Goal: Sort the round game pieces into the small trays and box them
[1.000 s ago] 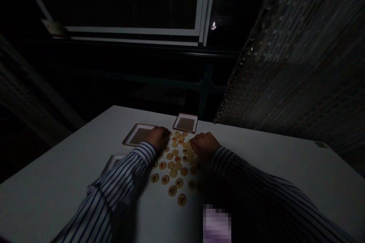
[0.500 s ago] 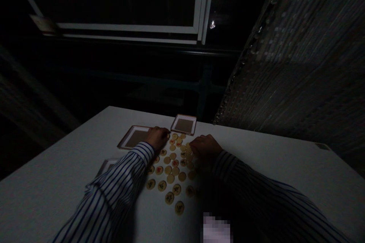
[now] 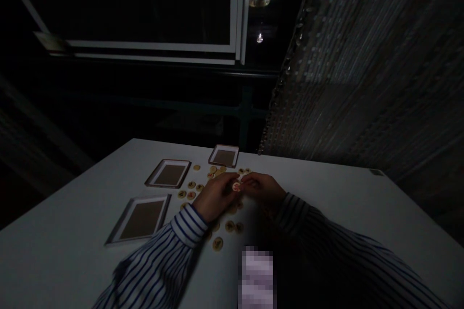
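Left fingers (image 3: 230, 197) pinch a red-marked disc (image 3: 236, 187) — right fingers (image 3: 249, 186) curl at its right edge, grip unclear.

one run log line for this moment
left hand: at red-marked disc; right hand: at same disc; holder: unclear; nearby: other discs, three shallow trays; surface: white table

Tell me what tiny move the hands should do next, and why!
Maybe ease the left hand back a little: it blocks the view over the middle of the round pieces. A red-marked piece shows between it and the right hand, though I can't tell which hand grips it.
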A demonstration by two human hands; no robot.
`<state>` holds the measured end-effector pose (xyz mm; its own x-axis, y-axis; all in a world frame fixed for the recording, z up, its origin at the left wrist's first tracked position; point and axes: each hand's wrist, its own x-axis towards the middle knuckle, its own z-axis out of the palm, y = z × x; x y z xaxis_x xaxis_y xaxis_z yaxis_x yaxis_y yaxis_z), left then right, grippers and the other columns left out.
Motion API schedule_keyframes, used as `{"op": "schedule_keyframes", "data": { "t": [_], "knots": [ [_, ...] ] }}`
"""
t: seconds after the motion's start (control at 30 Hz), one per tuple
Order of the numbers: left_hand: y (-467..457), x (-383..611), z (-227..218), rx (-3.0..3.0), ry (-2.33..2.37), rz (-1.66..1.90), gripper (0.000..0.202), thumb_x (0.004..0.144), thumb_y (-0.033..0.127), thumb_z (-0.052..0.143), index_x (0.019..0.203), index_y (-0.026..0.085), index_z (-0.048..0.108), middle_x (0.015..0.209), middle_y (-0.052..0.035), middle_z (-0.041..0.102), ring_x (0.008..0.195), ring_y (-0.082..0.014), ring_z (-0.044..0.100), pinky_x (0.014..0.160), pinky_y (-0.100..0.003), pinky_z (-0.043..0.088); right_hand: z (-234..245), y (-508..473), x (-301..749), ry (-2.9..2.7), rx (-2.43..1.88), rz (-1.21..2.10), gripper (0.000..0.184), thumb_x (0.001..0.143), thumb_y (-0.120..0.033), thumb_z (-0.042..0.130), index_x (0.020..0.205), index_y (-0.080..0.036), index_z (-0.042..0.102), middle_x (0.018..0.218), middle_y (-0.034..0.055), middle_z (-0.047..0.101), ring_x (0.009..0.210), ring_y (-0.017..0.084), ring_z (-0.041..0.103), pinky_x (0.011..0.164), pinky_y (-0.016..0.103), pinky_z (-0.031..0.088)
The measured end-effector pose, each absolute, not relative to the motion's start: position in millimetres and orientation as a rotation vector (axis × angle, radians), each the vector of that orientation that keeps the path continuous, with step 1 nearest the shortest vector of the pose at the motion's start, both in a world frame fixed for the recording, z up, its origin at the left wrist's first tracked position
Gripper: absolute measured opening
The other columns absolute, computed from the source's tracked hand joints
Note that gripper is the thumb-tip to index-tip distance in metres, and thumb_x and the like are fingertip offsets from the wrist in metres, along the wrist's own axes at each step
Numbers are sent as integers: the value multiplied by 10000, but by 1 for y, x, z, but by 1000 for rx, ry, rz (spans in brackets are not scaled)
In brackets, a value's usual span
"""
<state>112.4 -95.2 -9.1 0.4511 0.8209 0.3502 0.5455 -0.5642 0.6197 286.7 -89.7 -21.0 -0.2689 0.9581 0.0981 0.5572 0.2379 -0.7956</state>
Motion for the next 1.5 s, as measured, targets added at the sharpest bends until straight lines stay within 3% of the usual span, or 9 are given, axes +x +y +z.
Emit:
{"op": "schedule_keyframes", "data": {
  "t": [0.23, 0.4, 0.53, 0.67, 0.8, 1.1, 1.23, 1.5],
  "knots": [
    [-123, 148, -11, 2001, 1063, 946, 285, 713, 253, 570, 982, 163, 544, 912, -57, 629, 829, -154, 585, 763, -282, 469, -13, -126, 314, -1603, -1347, 1099, 293, 626, -366, 616, 809, -144, 560, 734, 46, 655, 693, 155, 618, 631, 266, 482],
    [-127, 162, -16, 1474, 888, 881, 290, 637, 254, 653, 878, 124, 557, 810, -50, 665, 745, -140, 617, 725, -280, 495, -10, -147, 332, -1579, -1255, 1136, 364, 651, -327, 587, 957, -135, 542, 761, 44, 659, 711, 154, 615, 663, 277, 482],
    [-131, 171, -15, 1343, 848, 847, 281, 607, 287, 683, 822, 121, 613, 802, -50, 682, 766, -149, 619, 775, -297, 477, -12, -161, 345, -1722, -1274, 960, 360, 712, -332, 543, 1026, -156, 548, 810, 41, 663, 736, 147, 614, 673, 269, 484],
    [-135, 182, -13, 1288, 862, 795, 271, 599, 270, 689, 820, 117, 659, 813, -60, 688, 772, -155, 614, 793, -293, 461, -8, -170, 355, -2053, -1375, 514, 263, 774, -314, 487, 981, -193, 598, 912, 51, 650, 833, 165, 589, 746, 300, 454],
    [-134, 194, -18, 1267, 780, 772, 258, 625, 260, 667, 848, 128, 672, 821, -53, 691, 796, -159, 610, 795, -284, 457, -2, -173, 362, -2290, -1436, 223, 280, 787, -285, 484, 1027, -181, 586, 947, 72, 638, 874, 183, 566, 771, 316, 430],
    [-123, 204, -26, 1421, 1013, 779, 326, 651, 236, 628, 938, 81, 633, 844, -87, 684, 750, -162, 617, 716, -278, 478, -28, -161, 390, -2254, -1643, 135, 314, 787, -314, 471, 1040, -161, 577, 965, 69, 638, 869, 163, 568, 761, 265, 402],
    [-118, 193, -27, 1567, 1122, 785, 321, 671, 229, 600, 948, 67, 619, 832, -92, 680, 770, -164, 612, 715, -272, 476, -40, -152, 403, -2257, -1822, 144, 308, 824, -351, 390, 970, -186, 605, 887, 42, 653, 780, 155, 580, 676, 251, 393],
    [-107, 177, -38, 1762, 1158, 762, 289, 686, 278, 555, 902, 98, 621, 792, -64, 664, 733, -156, 596, 701, -283, 466, -52, -144, 401, -2382, -1976, 120, 325, 798, -319, 435, 1041, -158, 578, 984, 89, 617, 882, 172, 545, 752, 257, 374]
  ]
}}
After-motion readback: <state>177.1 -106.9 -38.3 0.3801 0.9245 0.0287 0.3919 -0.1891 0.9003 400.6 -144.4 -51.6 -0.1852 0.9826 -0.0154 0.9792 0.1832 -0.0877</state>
